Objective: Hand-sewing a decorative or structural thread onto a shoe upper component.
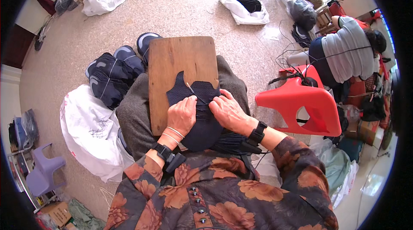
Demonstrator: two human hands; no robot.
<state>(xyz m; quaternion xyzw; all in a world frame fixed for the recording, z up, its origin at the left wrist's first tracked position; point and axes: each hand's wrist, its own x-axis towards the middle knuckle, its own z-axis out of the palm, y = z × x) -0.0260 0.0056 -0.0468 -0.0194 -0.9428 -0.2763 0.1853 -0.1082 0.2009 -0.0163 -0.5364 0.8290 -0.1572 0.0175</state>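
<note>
A dark navy shoe upper (195,96) lies on a brown wooden board (180,58) resting across my lap. My left hand (182,115) presses on the upper's left side, fingers curled over the fabric. My right hand (229,110) rests on its right side, fingers bent toward the middle. A thin metal needle or awl (189,87) sticks up from the fabric between the two hands; which hand grips it is unclear. Dark threads (230,143) hang below the upper near my right wrist.
A pile of dark shoe uppers (112,75) lies on the floor to the left, beside a white plastic bag (90,133). A red plastic stool (301,101) stands at right, with another person (344,51) seated beyond it. More bags sit farther off.
</note>
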